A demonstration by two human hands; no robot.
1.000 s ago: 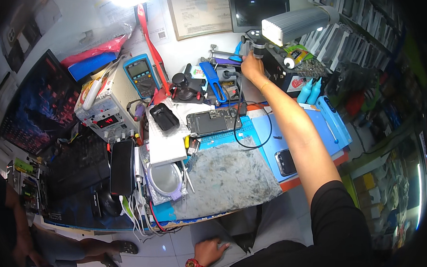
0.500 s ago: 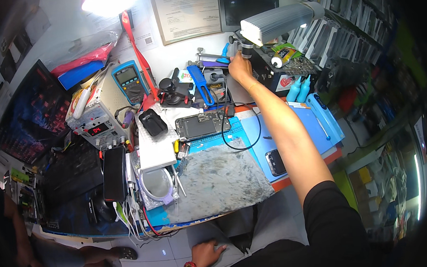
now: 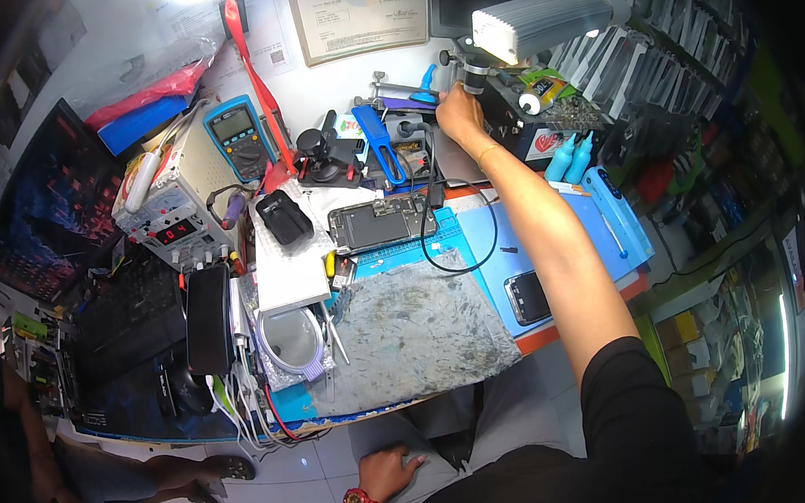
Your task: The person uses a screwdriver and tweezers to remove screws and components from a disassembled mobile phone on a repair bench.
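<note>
My right arm stretches across the bench to its back, where my right hand (image 3: 460, 114) is closed beside a black box (image 3: 505, 121) and under a microscope-like grey head on a stand (image 3: 545, 23). What its fingers hold, if anything, is hidden behind the hand. A purple strip and a blue tool (image 3: 425, 84) lie just left of it. My left hand (image 3: 388, 474) rests flat on my thigh, holding nothing. On the bench lie an opened phone (image 3: 378, 223) and, beside my right forearm, a smaller opened phone (image 3: 527, 299) on a blue mat (image 3: 492, 287).
A worn grey mat (image 3: 417, 334) covers the bench front. A looped black cable (image 3: 494, 237) crosses the blue mat. Left are a power supply (image 3: 174, 205), a multimeter (image 3: 238, 137), a black phone (image 3: 209, 319) and a round magnifier (image 3: 290, 339). Another person stands at far left.
My view has shifted slightly, so the bench appears a little lower. My right hand stays at the same spot by the black box, and my left hand remains on my thigh.
</note>
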